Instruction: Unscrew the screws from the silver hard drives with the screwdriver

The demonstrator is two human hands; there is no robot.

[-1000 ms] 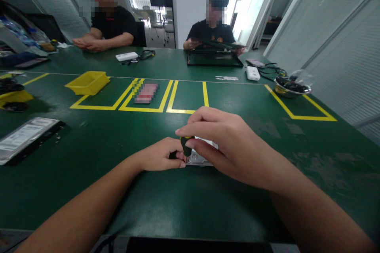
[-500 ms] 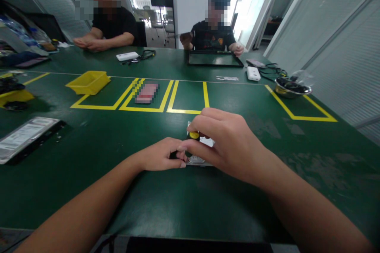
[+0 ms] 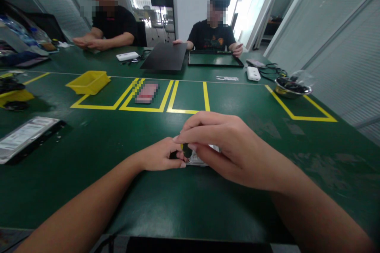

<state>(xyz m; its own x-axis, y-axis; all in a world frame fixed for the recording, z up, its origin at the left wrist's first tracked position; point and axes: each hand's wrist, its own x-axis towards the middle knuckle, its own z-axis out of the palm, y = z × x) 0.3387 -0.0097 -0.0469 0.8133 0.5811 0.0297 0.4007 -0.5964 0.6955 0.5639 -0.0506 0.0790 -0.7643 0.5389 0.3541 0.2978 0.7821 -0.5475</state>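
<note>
My right hand (image 3: 225,148) is closed around the black and yellow handle of a small screwdriver (image 3: 187,150), held upright over a silver hard drive (image 3: 199,159) that lies on the green table (image 3: 184,201). My left hand (image 3: 162,154) rests beside the drive's left edge, its fingertips pinched against the drive and the screwdriver's lower end. Most of the drive is hidden under my right hand.
A yellow bin (image 3: 88,82) and yellow tape boxes (image 3: 175,99) lie beyond my hands. Another drive (image 3: 25,137) lies at the left. A metal bowl (image 3: 291,87) stands at the right. Two people sit across the table; one holds a black panel (image 3: 166,57) beside a frame (image 3: 214,59).
My right hand has turned on the screwdriver handle, covering its yellow cap. The person opposite has laid a black panel down to the left of the frame.
</note>
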